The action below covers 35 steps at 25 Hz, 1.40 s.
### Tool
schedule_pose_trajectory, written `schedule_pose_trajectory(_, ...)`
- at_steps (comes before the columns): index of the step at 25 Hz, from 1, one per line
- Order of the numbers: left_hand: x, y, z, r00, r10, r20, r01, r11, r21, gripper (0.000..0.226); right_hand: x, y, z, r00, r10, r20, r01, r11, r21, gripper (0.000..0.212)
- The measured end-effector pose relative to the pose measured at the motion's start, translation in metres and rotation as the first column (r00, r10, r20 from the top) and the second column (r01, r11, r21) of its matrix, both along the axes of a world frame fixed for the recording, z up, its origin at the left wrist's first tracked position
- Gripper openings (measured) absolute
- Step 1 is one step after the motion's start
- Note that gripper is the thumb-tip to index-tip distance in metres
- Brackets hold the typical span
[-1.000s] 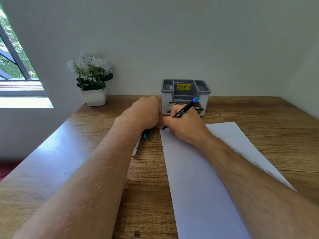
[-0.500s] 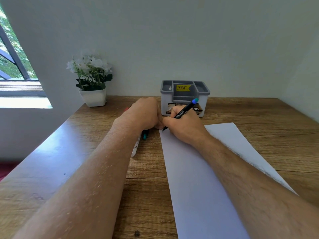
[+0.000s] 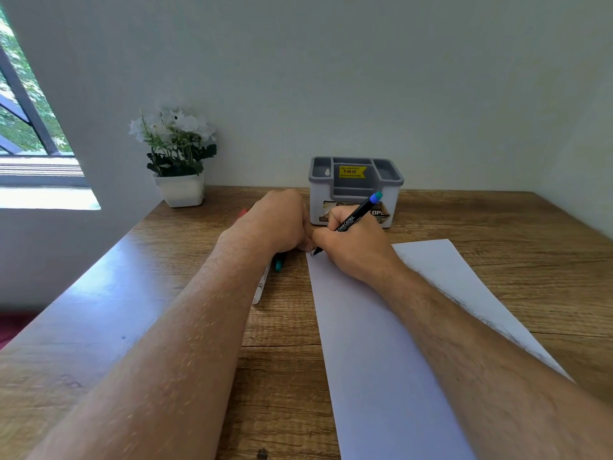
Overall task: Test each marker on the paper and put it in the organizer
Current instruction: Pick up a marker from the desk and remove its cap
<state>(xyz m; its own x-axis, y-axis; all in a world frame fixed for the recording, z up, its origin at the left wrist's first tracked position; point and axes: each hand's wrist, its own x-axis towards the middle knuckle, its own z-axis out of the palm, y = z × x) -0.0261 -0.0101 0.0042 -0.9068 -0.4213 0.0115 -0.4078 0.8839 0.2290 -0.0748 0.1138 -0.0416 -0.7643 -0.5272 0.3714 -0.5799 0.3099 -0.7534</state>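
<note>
My right hand (image 3: 355, 250) grips a black marker with a blue end (image 3: 360, 212), its tip touching the far left corner of the white paper (image 3: 374, 343), where a small mark shows. Beside it my left hand (image 3: 277, 224) is curled into a fist at the paper's corner; what it holds is hidden. Under my left forearm lie other markers: a white one (image 3: 260, 288), a teal-tipped one (image 3: 279, 264), and a red one (image 3: 242, 214) peeking out beyond the hand. The grey and white organizer (image 3: 356, 190) stands behind both hands near the wall.
A white pot of white flowers (image 3: 177, 161) stands at the back left of the wooden desk (image 3: 497, 260). The wall runs close behind the organizer. A window is at far left, beyond the desk's left edge.
The marker tip has shifted slightly on the paper's corner and a small mark now shows there. Both hands otherwise stay in place.
</note>
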Motion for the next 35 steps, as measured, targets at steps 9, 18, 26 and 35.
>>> schedule_pose_trajectory(9,0.002,0.003,0.005,1.0,0.004,0.016,-0.004,1.0,-0.013,0.028,0.001,0.0,0.0,0.999,0.038,-0.002,-0.038,0.999,0.008,0.031)
schedule_pose_trajectory(18,0.01,0.01,0.01,0.999,0.001,0.054,-0.001,1.0,-0.003,0.024,-0.002,0.002,-0.002,0.999,-0.023,0.03,0.024,0.998,-0.054,0.026)
schedule_pose_trajectory(26,0.02,0.011,0.002,0.817,0.138,-0.559,0.224,0.818,0.53,0.029,-0.004,0.024,0.017,0.92,0.141,0.365,0.079,0.847,-0.525,0.027)
schedule_pose_trajectory(35,0.013,0.019,0.004,0.654,0.595,-0.467,0.607,-0.046,0.793,0.03,-0.002,0.034,0.025,0.813,0.394,0.429,0.097,0.634,-0.767,0.006)
